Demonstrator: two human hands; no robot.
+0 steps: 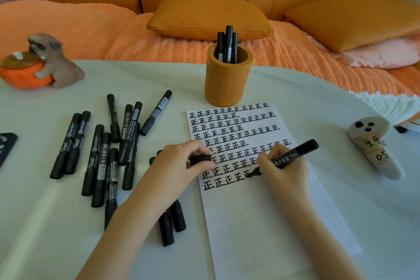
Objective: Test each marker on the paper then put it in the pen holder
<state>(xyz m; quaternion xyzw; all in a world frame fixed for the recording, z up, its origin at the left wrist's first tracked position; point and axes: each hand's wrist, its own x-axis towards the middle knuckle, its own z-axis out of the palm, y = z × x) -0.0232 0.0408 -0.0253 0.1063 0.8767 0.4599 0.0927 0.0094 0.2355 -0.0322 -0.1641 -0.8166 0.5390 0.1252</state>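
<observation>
— What are the hands doing?
— The right hand (284, 166) grips an uncapped marker (293, 154), fingers curled round its black barrel. The tip touches the paper (261, 223) at the end of the next-to-last row of characters. The left hand (181, 161) pinches the cap (200, 159) between thumb and fingers and rests at the paper's left edge.

— What is on the sheet?
— Rows of one thick black character fill its upper half; the lower half is bare.

— And the pen holder?
— The pen holder (228, 79), an orange-brown cylinder, stands upright just beyond the paper's top edge. Three capped markers (228, 43) stand in it.

— The others?
— The loose markers (100, 154) lie in a scatter left of the paper, several crossing each other. Two more markers (172, 223) lie just beside the paper's left edge, partly hidden under the left forearm.

— Anything else?
— All of it sits on a white table (68, 245). Well to the paper's upper left, a dog figurine (54, 61) hugs an orange bowl. Well apart on the paper's right lies a white soft toy (372, 145) with handwritten labels. Beyond the paper's top, behind the holder, is an orange sofa with a cushion (209, 18).
</observation>
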